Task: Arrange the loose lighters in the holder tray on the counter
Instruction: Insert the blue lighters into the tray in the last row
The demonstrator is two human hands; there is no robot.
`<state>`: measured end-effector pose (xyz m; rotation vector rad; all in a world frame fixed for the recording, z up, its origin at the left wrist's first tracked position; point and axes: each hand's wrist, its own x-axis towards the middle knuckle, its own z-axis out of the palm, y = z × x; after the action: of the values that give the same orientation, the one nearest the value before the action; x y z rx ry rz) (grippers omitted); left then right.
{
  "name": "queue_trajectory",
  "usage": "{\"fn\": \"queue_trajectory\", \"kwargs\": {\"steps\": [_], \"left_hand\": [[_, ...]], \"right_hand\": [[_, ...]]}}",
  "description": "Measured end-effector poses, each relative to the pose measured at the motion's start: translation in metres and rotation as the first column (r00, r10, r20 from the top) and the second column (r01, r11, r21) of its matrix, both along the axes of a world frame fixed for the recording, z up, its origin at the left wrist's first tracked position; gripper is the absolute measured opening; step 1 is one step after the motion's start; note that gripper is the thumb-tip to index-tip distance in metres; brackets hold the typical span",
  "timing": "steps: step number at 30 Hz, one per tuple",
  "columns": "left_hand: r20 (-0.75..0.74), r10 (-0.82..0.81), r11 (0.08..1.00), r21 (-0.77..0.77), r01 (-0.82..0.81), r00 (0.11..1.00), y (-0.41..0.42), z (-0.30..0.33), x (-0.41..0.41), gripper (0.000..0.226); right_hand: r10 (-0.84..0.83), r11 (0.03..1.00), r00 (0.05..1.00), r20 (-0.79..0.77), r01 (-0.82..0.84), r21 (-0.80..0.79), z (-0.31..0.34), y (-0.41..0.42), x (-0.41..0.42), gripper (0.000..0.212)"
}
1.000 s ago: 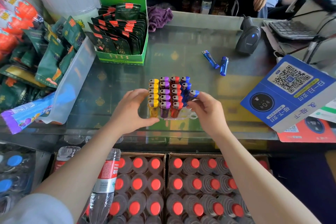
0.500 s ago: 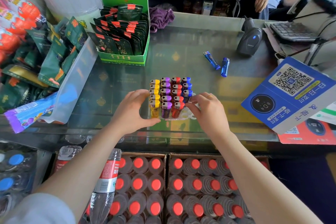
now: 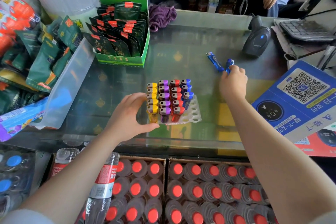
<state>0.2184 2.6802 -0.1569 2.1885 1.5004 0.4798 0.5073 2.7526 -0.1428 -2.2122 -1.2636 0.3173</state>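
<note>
Glass forms the tabletop [image 3: 181,45], and near its front edge stands the clear plastic holder tray [image 3: 195,114] with upright lighters in colour columns: yellow [image 3: 152,96], purple [image 3: 164,96], red [image 3: 176,94] and blue [image 3: 187,89]. The blue column holds three lighters, and the sockets in front of it and to its right show as open rings. The left hand [image 3: 127,116] stays where it was half a second ago, fingers curved against the tray's left side and thumb along its near edge, gripping the tray. The right hand [image 3: 233,82] has changed place: earlier it sat at the tray's right side among the blue lighters, and now it has reached away toward the back right of the tabletop, well apart from the tray. Its fingertips pinch the lower end of one loose blue lighter [image 3: 229,63], which lies on the glass with its cap pointing away. A second loose blue lighter [image 3: 215,62] lies just beside it on the left, angled, its near end close to the fingers; whether the hand touches it cannot be told. Neither loose lighter has shifted from its earlier spot. Behind them a black barcode scanner [image 3: 257,42] stands, and a blue QR-code placard [image 3: 300,96] lies at the right. A green display box of sachets [image 3: 123,58] sits at the back left.
</note>
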Motion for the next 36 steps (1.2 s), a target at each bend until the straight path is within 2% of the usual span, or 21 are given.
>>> {"fn": "queue_trajectory", "kwargs": {"steps": [4, 10, 14, 17, 21, 25, 27, 31, 33, 36], "left_hand": [[0.001, 0.002, 1.000, -0.015, -0.002, 1.000, -0.002, 0.002, 0.001, 0.081], [0.018, 0.003, 1.000, -0.012, -0.003, 1.000, -0.001, 0.003, 0.001, 0.080], [0.019, 0.004, 1.000, -0.015, -0.004, 1.000, -0.001, 0.002, 0.001, 0.081], [-0.007, 0.008, 1.000, -0.024, -0.008, 1.000, 0.000, 0.002, 0.001, 0.080], [-0.018, 0.006, 1.000, -0.019, -0.006, 1.000, -0.001, 0.002, 0.001, 0.076], [-0.038, -0.002, 1.000, -0.011, 0.002, 0.999, 0.000, 0.002, 0.001, 0.076], [-0.035, -0.004, 1.000, -0.009, 0.004, 0.999, 0.000, 0.002, 0.001, 0.077], [-0.018, -0.012, 1.000, -0.015, 0.011, 1.000, -0.001, 0.004, 0.001, 0.076], [-0.012, -0.008, 1.000, -0.017, 0.008, 1.000, -0.002, 0.005, 0.002, 0.076], [-0.020, -0.002, 1.000, -0.019, 0.002, 1.000, -0.003, 0.006, 0.002, 0.077]], "right_hand": [[0.074, 0.997, 0.997, 0.002, -0.074, -0.023, -0.004, 0.010, 0.004, 0.030], [0.112, 0.994, 0.982, 0.149, -0.110, -0.020, -0.005, -0.002, -0.005, 0.028], [0.052, 0.999, 0.998, 0.020, -0.052, -0.008, 0.002, -0.029, -0.016, 0.039], [0.082, 0.997, 0.984, -0.156, -0.081, 0.018, 0.008, -0.054, -0.027, 0.032], [0.117, 0.992, 0.861, -0.495, -0.126, 0.015, 0.006, -0.083, -0.044, 0.024], [0.200, 0.979, 0.708, -0.677, -0.175, 0.106, 0.008, -0.098, -0.057, 0.031], [0.255, 0.967, 0.668, -0.699, -0.184, 0.177, 0.013, -0.102, -0.060, 0.030], [0.421, 0.907, 0.668, -0.613, -0.294, 0.303, 0.015, -0.109, -0.067, 0.015], [0.441, 0.896, 0.696, -0.567, -0.308, 0.320, 0.010, -0.110, -0.068, 0.010], [0.413, 0.907, 0.712, -0.567, -0.270, 0.323, 0.002, -0.111, -0.070, 0.021]]}}
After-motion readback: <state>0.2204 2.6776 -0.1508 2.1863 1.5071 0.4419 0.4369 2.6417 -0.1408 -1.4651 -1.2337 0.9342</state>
